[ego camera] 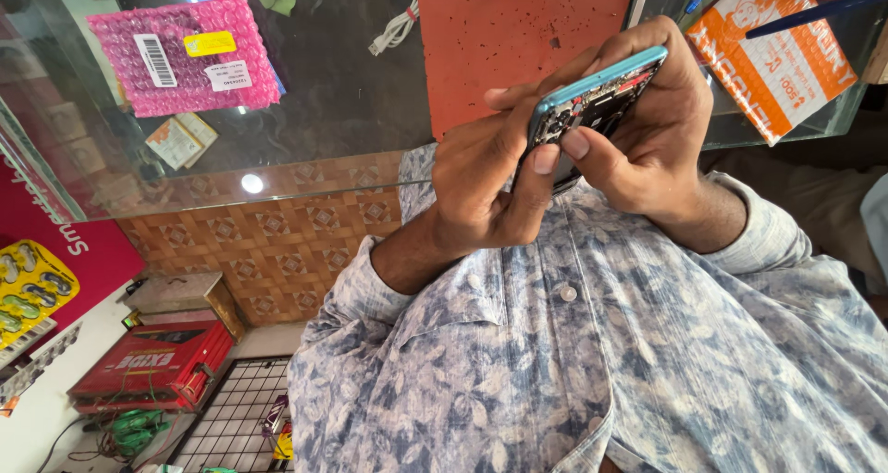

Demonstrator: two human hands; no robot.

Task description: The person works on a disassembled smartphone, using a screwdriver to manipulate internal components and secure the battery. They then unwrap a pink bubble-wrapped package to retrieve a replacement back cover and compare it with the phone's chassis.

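**Opened phone held in both hands above the glass counter**

The phone [592, 98], a slim slab with a light blue frame, has its back off, so dark circuit parts and small red and silver pieces lie bare. It is held in the air, tilted, above the near edge of the counter [305, 172], close to the person's chest. It looks light and stiff, yet the uncovered inside is likely fragile, and the smooth frame may be slippery; the safest hold seems to be along the long edges, clear of the exposed parts.

The left hand [486, 182] is clenched around the lower end, its thumb pressing on the open face. The right hand [652, 126] wraps the upper edge from behind, its thumb tip resting on the inner parts.

Farther out on the glass counter lie an orange mat [518, 38] at the far edge, a pink bubble-wrap packet [185, 57] towards the left corner, a white cable [396, 27] and an orange printed packet [777, 61] on the right.
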